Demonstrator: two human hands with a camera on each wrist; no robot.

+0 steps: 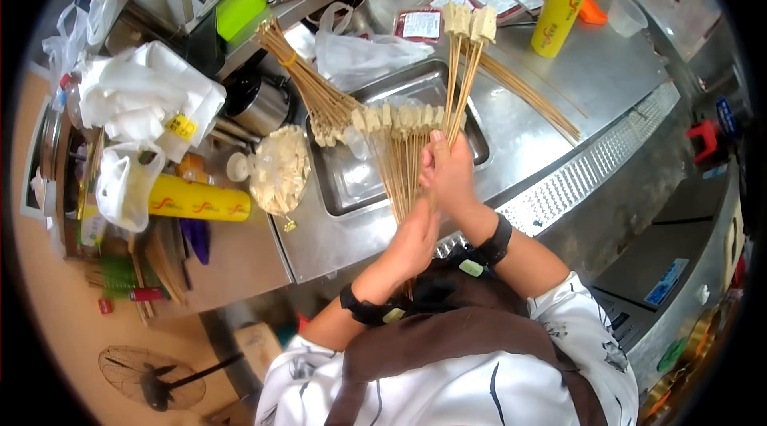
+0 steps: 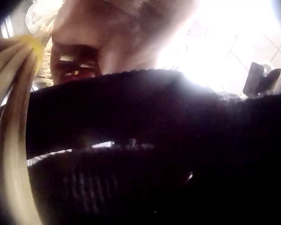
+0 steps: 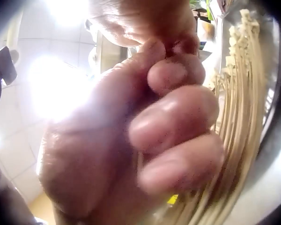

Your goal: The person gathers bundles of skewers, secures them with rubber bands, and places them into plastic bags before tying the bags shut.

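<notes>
My right hand [image 1: 451,174] grips several thin wooden skewers [image 1: 457,98] topped with pale, blocky food pieces [image 1: 471,22]. Its fingers [image 3: 173,119] curl inward in the right wrist view. Just below it, my left hand [image 1: 409,240] holds a fanned bundle of similar skewers [image 1: 399,158], whose stick ends show under the palm. The pale tips of this bundle lie over a metal tray [image 1: 323,178]. In the left wrist view, a yellow band [image 2: 33,47] circles sticks beside the hand [image 2: 122,33]; much of that view is dark.
Another banded skewer bundle [image 1: 300,74] leans at the tray's left. A bag of pale pieces [image 1: 280,170] stands nearby, with a yellow roll [image 1: 200,198] farther left. Loose sticks [image 1: 531,94] lie right of the tray. Behind are a clear plastic bag [image 1: 367,58], red packets [image 1: 419,25] and an upright yellow roll [image 1: 566,2].
</notes>
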